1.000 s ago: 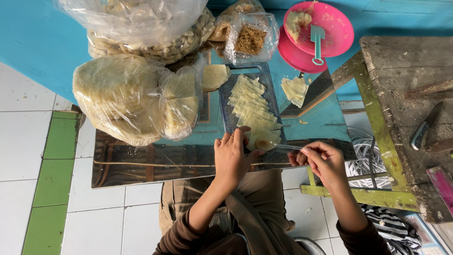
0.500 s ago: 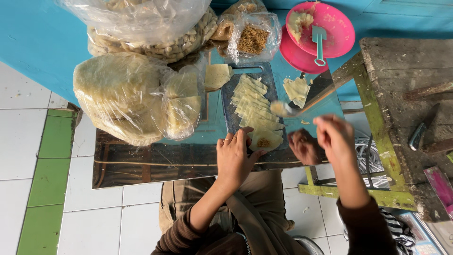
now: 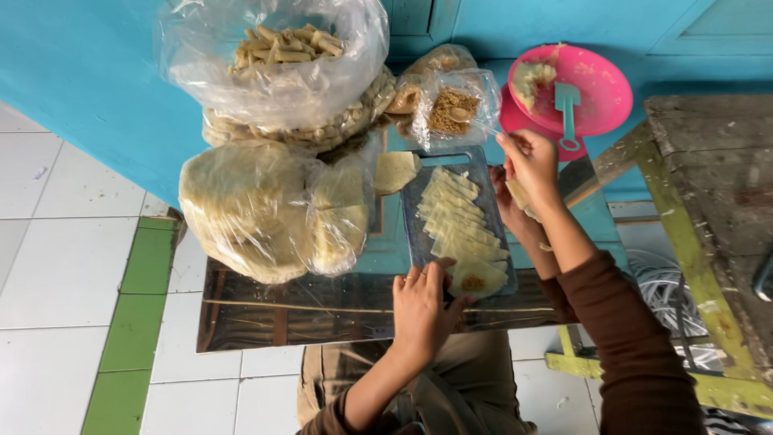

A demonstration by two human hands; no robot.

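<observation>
I am resting my left hand [image 3: 420,310] flat, fingers spread, on the nearest dough wrapper [image 3: 477,279], which is lying with a bit of filling at the near end of the dark tray [image 3: 415,234]. My right hand [image 3: 529,165] is reaching toward the bag of brown filling [image 3: 451,109], fingers pinching a thin spoon handle [image 3: 489,126].
</observation>
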